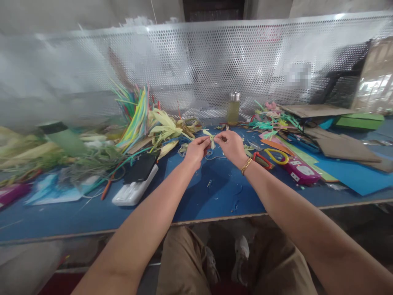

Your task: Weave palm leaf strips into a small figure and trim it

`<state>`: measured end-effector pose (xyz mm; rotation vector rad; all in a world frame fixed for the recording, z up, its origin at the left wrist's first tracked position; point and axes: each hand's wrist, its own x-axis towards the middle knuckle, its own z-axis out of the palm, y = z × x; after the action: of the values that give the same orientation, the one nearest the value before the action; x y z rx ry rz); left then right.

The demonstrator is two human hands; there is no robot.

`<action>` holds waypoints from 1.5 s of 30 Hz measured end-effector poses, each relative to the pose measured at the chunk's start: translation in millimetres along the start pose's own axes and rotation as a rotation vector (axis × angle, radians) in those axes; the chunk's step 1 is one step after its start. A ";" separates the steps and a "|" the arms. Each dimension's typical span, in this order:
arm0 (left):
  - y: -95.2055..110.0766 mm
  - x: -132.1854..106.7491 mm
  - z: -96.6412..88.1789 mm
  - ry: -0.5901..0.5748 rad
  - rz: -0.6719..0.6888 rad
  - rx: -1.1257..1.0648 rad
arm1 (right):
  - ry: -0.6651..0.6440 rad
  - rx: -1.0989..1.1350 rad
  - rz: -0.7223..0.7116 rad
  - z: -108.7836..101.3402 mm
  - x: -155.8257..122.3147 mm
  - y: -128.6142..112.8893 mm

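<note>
Above the middle of the blue tabletop, my left hand (199, 150) pinches one side of a small piece of pale green husk-like leaf (212, 141). From the other side my right hand (230, 144), with a gold bracelet at the wrist, pinches the same piece. The fingertips of both hands are close together and hide part of it. A bundle of pale husk leaves (167, 125) lies just beyond my left hand. Scissors with a yellow handle (276, 156) and a red handle (263, 160) rest to the right of my right wrist.
A dark phone (140, 168) lies on a white device (135, 188) at left, near colourful strips (135, 119). A bottle (233, 108) stands at the back, before a perforated metal screen (215, 61). Cardboard (344, 147), blue sheets (356, 174) and a magenta box (302, 170) lie right.
</note>
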<state>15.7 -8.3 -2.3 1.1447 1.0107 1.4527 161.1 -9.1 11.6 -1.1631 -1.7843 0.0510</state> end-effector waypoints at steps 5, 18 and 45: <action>2.2 -0.8 0.5 -0.048 -0.020 -0.031 | 0.003 -0.008 0.021 -0.5 0.3 -0.7; 4.8 0.5 -1.6 0.006 -0.001 -0.013 | -0.008 -0.089 -0.068 -0.9 -3.1 -5.6; 20.1 -0.2 4.2 0.200 -0.352 -0.339 | 0.048 -0.393 -0.582 1.9 -7.2 -17.4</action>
<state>15.8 -11.6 18.0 0.5547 0.9964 1.4005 148.4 -22.9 14.2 -0.8484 -2.0794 -0.6900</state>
